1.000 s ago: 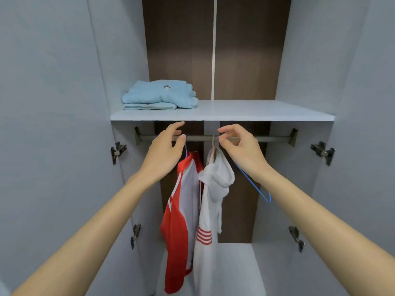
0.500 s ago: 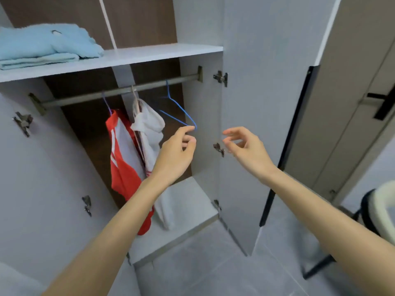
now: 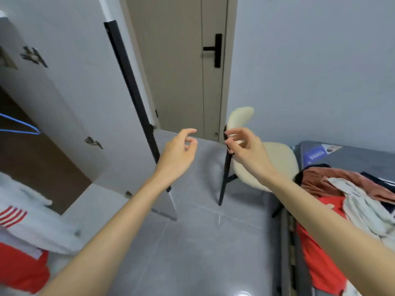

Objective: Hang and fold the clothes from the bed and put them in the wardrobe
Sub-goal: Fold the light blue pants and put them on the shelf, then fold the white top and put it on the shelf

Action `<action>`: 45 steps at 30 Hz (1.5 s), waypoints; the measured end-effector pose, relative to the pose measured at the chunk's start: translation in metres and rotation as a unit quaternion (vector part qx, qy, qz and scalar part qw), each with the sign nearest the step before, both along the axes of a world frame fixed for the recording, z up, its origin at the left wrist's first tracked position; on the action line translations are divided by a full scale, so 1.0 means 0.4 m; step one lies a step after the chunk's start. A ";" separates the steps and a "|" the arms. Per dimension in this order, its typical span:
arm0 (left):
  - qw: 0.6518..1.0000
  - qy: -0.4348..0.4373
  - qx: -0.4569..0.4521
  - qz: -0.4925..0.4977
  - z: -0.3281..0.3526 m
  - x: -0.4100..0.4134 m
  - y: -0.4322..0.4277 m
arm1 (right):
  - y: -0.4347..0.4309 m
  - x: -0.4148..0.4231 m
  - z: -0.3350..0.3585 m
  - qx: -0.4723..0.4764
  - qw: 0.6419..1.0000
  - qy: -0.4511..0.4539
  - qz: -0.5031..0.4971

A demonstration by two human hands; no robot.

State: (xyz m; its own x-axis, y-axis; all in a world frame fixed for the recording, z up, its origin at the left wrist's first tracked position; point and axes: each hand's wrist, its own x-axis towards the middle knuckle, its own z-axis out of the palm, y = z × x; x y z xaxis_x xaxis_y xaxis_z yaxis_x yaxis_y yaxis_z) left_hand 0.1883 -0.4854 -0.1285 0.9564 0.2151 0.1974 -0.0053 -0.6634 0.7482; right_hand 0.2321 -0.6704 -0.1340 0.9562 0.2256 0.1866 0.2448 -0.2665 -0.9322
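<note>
Turned from the wardrobe, left hand and right hand are hovering empty, fingers loosely curled, while clothes are lying heaped lengthwise down the right edge.

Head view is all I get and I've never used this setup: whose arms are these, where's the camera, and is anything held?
No machine here: the two bare arms are a person's, and the one camera sits on their head, looking forward and down. The left hand and the right hand are raised, fingers loosely curled, holding nothing. At the left is the open wardrobe door, with a blue hanger and a white striped garment inside. Ahead, a cream chair stands before a closed room door. At the right, the bed carries a heap of clothes not yet put away.
</note>
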 end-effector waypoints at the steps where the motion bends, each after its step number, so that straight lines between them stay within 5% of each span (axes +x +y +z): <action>1: 1.000 0.007 0.000 -0.022 -0.012 0.030 -0.049 | -0.052 0.010 -0.015 -0.002 1.000 0.008 -0.024; 17: 0.960 0.136 0.000 -0.244 -0.288 0.360 -0.785 | -0.804 0.072 -0.320 -0.042 0.953 0.126 -0.273; 25: 0.926 0.228 0.028 -0.300 -0.483 0.460 -1.018 | -1.056 0.079 -0.500 -0.086 0.897 0.266 -0.341; 39: 0.823 0.315 0.081 -0.466 -0.864 0.669 -1.368 | -1.286 0.197 -0.851 -0.123 0.807 0.414 -0.402; 43: 0.794 0.249 0.170 -0.528 -0.946 0.702 -1.432 | -1.323 0.206 -0.950 -0.122 0.776 0.486 -0.383; 45: 0.744 0.211 0.260 -0.578 -0.982 0.716 -1.464 | -1.337 0.202 -0.989 -0.116 0.753 0.531 -0.371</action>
State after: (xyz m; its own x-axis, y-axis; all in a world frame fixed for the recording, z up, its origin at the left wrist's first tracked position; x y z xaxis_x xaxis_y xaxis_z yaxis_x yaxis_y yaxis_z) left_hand 0.4745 -1.0709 -0.5212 0.4446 -0.7995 -0.4038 -0.6345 -0.5993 0.4881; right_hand 0.3127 -1.2054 -0.5296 0.4185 -0.5352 -0.7338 -0.9018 -0.1488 -0.4058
